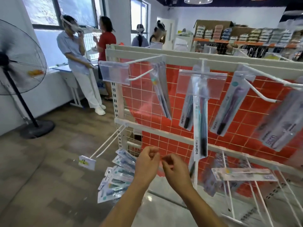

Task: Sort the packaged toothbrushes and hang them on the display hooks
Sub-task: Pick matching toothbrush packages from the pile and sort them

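Currently, the loose packs (117,175) form a fanned pile low at the left foot of the rack (180,58), below and to the left of both hands. Their long axes run roughly left-right, splayed like a fan. The left hand (146,163) is the nearer; the pile begins just beside its wrist. The right hand (176,169) lies further toward the rack centre.

Hand state: both hands are held close together in front of the lower rail, fingers curled. Neither visibly holds a pack. The right hand's fingertips may be pinching something small, but this cannot be told.

Judgement: the next reach is most likely down and left to the pile, best made with the left hand.

Hung stock: packs already hang upright on the upper hooks, long axis vertical. One long pack (199,125) hangs in the centre, its lower end near the right hand. Its printing reads "Hane", followed by unreadable characters. The tilted pack (228,105) to its right shows the same opening letters. A pack at the far right (278,128) carries large characters too blurred to read. One pack (244,174) lies flat across the lower hooks.

Empty hook: a lower-left hook (106,145) carries only a tag (86,162), which is illegible.
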Available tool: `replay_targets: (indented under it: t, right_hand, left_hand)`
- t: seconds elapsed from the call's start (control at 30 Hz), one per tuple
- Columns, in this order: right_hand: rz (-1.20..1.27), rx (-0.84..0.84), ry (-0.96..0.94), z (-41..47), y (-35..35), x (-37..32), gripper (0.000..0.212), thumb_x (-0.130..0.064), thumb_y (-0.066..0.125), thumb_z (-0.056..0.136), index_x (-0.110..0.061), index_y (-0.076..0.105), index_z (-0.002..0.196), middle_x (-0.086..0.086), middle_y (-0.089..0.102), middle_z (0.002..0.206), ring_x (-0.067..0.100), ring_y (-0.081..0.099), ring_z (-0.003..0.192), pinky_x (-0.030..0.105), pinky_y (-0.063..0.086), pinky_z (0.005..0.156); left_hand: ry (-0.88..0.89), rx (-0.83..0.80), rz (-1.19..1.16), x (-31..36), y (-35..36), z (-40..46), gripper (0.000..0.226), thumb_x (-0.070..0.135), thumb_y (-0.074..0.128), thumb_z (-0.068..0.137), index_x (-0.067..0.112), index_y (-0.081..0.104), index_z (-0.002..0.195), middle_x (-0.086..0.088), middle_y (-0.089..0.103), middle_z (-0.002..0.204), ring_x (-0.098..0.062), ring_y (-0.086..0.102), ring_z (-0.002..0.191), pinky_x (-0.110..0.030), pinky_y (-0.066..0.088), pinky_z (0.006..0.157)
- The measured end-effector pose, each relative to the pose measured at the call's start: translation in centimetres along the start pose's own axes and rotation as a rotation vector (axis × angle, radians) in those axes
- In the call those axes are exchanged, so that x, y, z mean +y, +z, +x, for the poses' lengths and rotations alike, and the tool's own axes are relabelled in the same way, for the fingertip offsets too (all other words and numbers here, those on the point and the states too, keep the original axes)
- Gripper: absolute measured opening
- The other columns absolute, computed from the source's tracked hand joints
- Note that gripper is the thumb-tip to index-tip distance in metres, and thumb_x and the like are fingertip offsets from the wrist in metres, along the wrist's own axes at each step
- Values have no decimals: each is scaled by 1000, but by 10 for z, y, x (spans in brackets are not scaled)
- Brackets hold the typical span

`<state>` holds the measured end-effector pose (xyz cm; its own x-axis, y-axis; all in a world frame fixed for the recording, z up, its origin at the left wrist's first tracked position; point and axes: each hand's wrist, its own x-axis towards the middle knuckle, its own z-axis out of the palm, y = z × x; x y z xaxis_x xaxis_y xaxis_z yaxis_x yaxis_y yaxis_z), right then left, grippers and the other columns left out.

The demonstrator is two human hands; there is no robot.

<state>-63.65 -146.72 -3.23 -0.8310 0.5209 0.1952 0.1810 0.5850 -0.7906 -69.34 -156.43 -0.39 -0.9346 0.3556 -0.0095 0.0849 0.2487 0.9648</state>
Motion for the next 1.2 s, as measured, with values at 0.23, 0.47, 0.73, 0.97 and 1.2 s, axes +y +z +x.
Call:
replay_targets:
  t: [0.23, 0.47, 0.73, 0.97, 1.2]
  right_hand:
    - [-17, -81, 56, 8, 24, 7, 12, -21, 59, 92, -33, 57, 92, -14, 59, 93, 3, 58, 86, 20, 52, 79]
    - [-85, -112, 184, 21, 65, 12, 12, -22, 59, 92, -22, 60, 104, -9, 61, 98, 4, 57, 88, 17, 46, 77]
    - [-172, -184, 326, 26, 126, 20, 17, -15, 56, 91, -14, 61, 107, 0, 64, 107, 16, 59, 97, 23, 43, 79]
    - [-295, -262, 364, 16, 176, 44, 27, -14, 56, 90, -13, 58, 117, 4, 60, 119, 19, 56, 107, 19, 35, 78]
    - [-565, -428, 243, 18, 224, 64, 56, -24, 64, 79, -22, 46, 133, 1, 47, 138, 22, 43, 126, 33, 40, 97]
  left_hand:
    - [-67, -29, 0, -24, -5, 22, 13, 19, 55, 94, 24, 59, 104, 7, 65, 99, -5, 61, 92, -19, 49, 74]
    - [-90, -91, 86, -57, -30, 55, 7, 20, 54, 96, 24, 58, 100, 9, 63, 94, -4, 59, 83, -10, 45, 55]
    - [-139, -209, 189, -110, -62, 90, 12, 13, 56, 90, 22, 60, 97, 0, 68, 98, -14, 64, 92, -31, 52, 80]
    - [-47, -354, 582, -180, -83, 103, 36, 17, 59, 86, 15, 56, 122, -5, 55, 126, -22, 53, 116, -28, 41, 90]
    - [-379, -513, 587, -248, -87, 87, 26, 26, 57, 89, 6, 66, 103, -14, 67, 106, -28, 64, 99, -32, 49, 78]
